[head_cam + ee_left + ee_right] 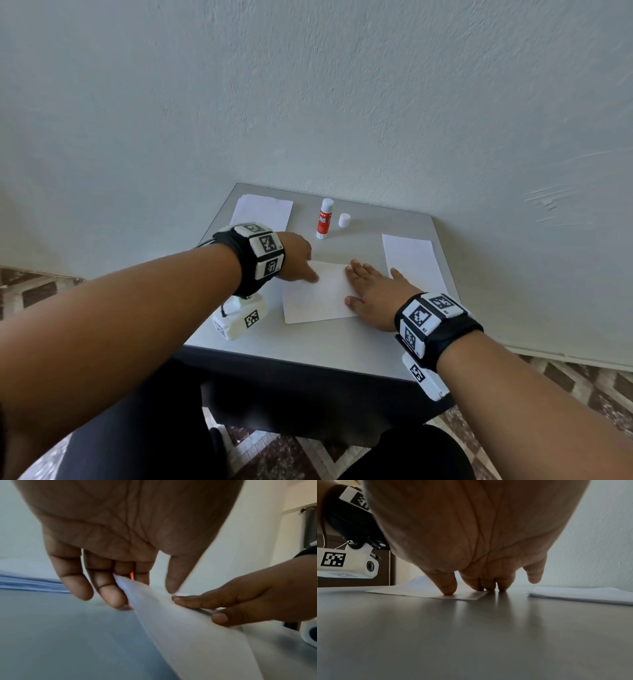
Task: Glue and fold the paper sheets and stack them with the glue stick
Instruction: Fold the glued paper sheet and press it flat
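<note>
A white paper sheet (318,298) lies mid-table. My left hand (308,270) is at its left edge. In the left wrist view the left hand (145,596) pinches that raised edge of the sheet (180,628), fingers on one side and thumb on the other. My right hand (356,281) lies flat with straight fingers pressing the sheet's right edge; the right wrist view shows the right hand (471,589) with fingertips down on the sheet (419,588). The glue stick (324,219) stands uncapped at the back, its white cap (344,220) beside it.
A stack of paper (263,210) lies at the back left of the grey table (308,349), and another stack (411,260) on the right, close to my right hand. A wall stands right behind the table. Patterned floor surrounds it.
</note>
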